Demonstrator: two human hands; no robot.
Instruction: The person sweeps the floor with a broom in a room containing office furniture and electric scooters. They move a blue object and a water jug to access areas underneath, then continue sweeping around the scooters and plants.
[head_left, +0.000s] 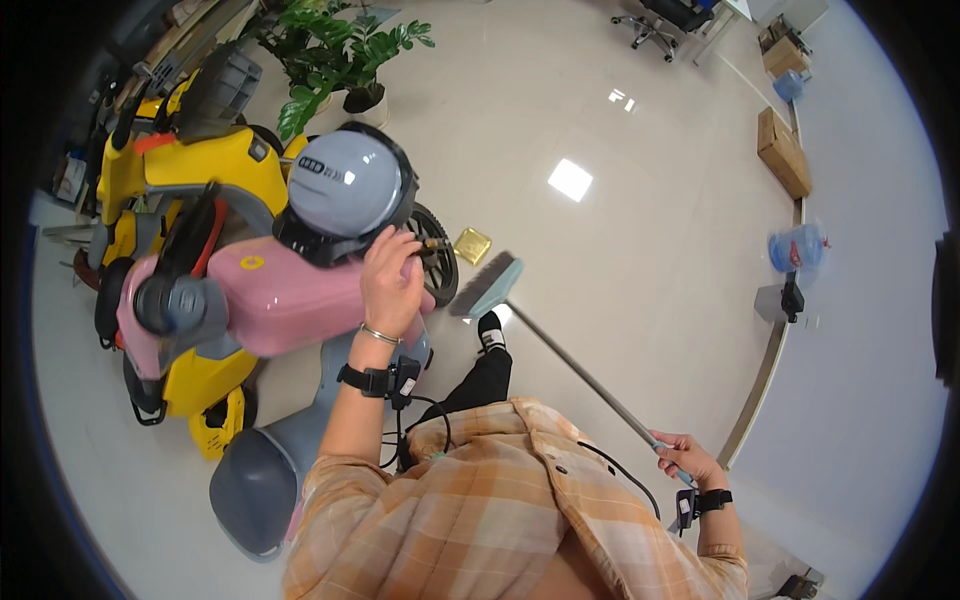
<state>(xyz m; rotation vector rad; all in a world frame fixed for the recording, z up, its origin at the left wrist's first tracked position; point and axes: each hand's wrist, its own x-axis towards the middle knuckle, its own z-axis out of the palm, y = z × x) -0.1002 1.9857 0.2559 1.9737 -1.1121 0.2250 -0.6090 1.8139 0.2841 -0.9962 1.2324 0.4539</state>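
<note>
My left hand is at the front of a pink scooter, with its fingers at the lower edge of a grey-blue helmet with black trim. Whether it grips anything there is hidden. My right hand is closed around the handle of a broom, which slopes up and to the left. The pale teal broom head has dark bristles and sits low by my shoe. A shiny gold square packet lies on the floor just beyond the bristles.
Yellow scooters crowd the left side. Potted plants stand behind them. Along the right wall are a cardboard box, a blue water bottle and a small black device. An office chair is at the far end.
</note>
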